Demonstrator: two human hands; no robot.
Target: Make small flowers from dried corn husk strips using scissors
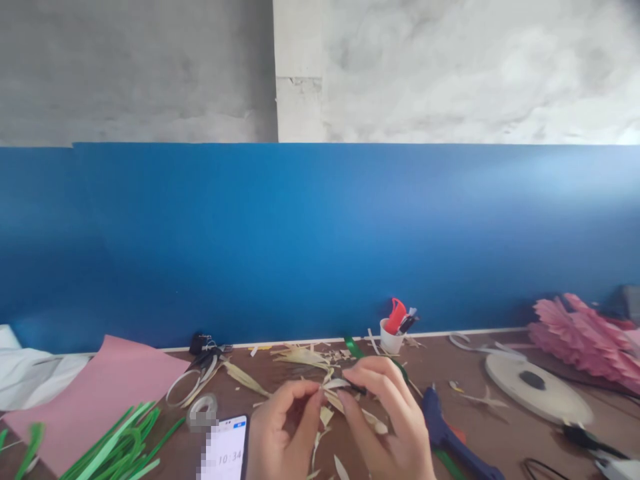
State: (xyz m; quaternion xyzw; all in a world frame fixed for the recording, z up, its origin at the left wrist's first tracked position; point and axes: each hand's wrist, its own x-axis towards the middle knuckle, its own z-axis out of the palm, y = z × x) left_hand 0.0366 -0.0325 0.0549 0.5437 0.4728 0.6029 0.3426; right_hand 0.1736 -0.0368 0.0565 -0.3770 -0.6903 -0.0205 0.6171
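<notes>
My left hand (pixel 287 433) is closed in a pinch, thumb against forefinger, on one end of a small pale leaf-like strip (pixel 336 384). From the other side my right hand (pixel 393 417) meets it, with the strip's other end between thumb and forefinger. Something dark shows by my right fingertips, too small to name. Below and behind the fingers lie pale husk-like pieces (pixel 300 355) and thin scraps, partly covered by my hands. A phone (pixel 231 443) with a lit screen lies left of my left hand. Right of my right hand is a blue glue gun (pixel 453 437).
Green strips (pixel 127 443) lie on a pink sheet (pixel 107 380) at left, near a tape roll (pixel 202 411). A white cup (pixel 391 340) holds pens and a red item. Rightward are a pale round disc (pixel 537 390), cables and pink pleated paper (pixel 580 340). A blue panel (pixel 300 240) rises behind.
</notes>
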